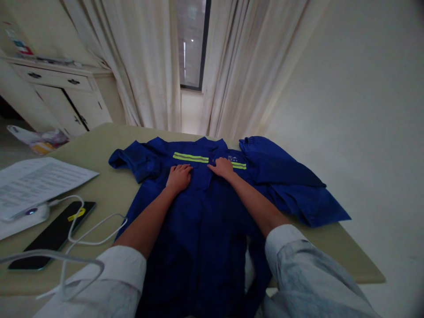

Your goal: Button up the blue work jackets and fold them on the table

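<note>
Dark blue cloth fills the foreground: the jacket (198, 203) lies front up on the tabletop (102, 154), its lower end cut off by my frame; to the right of that end, a pale gap borders a shadowed fold whose layout I cannot make out. Farther up, the left hand (179, 178) rests on the chest with fingers extended, and the right hand (222, 167) lies near the midline with fingers bent; their undersides are hidden, so I cannot tell whether either pinches fabric. In my judgement, light, even pressure outward from the midline would best keep the layers unbunched and the reflective stripe (191, 157) straight. Chest lettering (232, 157) beside the right hand is illegible to me. At right, overlapping blue cloth (291, 181) may be sleeve or separate garment. Pale curtains (145, 57) hang beyond.
</note>
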The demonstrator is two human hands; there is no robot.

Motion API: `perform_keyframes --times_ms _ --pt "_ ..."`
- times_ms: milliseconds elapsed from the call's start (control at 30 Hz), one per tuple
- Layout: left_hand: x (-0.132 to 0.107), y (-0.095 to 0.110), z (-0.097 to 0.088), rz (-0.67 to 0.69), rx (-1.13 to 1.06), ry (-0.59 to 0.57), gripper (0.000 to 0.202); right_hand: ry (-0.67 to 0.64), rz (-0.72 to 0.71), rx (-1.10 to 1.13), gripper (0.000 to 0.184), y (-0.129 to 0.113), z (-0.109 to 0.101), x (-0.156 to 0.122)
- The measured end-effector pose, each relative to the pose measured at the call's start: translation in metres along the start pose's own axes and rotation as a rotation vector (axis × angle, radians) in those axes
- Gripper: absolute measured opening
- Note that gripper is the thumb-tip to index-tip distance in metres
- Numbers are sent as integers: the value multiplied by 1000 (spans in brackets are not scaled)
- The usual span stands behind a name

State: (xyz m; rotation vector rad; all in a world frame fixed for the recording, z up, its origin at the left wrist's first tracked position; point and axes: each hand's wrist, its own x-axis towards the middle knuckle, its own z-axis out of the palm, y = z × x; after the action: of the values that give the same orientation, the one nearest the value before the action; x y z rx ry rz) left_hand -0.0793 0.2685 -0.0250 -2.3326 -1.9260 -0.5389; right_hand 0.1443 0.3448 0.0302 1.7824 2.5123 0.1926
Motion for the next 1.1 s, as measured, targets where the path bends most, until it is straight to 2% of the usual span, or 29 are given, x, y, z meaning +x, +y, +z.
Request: perform_keyframes --times_ms 133,200,267,367,500,600,667,733,867,933,1033,1100 --pt "0 0 -5 24 6 23 46 53 -84 -76 48 -6 2 1" --pt "-2 3 -12 78 6 42 46 69 -129 -88 39 -9 3 -2" --pt "-6 13 -23 159 18 12 44 81 -172 -100 37 -10 4 -5" --pt "-22 48 -41 298 41 -98 34 87 -220 -112 38 -9 6 -5" --pt "-49 114 -53 423 6 -217 27 69 -254 -110 40 -5 6 -2" --pt "-61 151 -48 363 -87 -327 38 31 -272 -97 41 -1 3 1" --pt "-65 165 -37 262 -167 -407 47 7 -266 -86 41 2 1 3" --pt "-68 175 -24 192 -215 -404 53 -5 -245 -76 41 2 0 5" --pt "-67 187 -7 219 -181 -237 53 9 -204 -61 43 0 -1 6" --pt "-57 186 -8 227 -188 -269 48 18 -197 -57 43 0 -1 6" --pt "-27 166 -17 218 -243 -377 38 22 -206 -62 44 1 -1 4" --pt "-1 143 -24 124 -234 -345 35 12 -222 -73 41 2 -1 2"
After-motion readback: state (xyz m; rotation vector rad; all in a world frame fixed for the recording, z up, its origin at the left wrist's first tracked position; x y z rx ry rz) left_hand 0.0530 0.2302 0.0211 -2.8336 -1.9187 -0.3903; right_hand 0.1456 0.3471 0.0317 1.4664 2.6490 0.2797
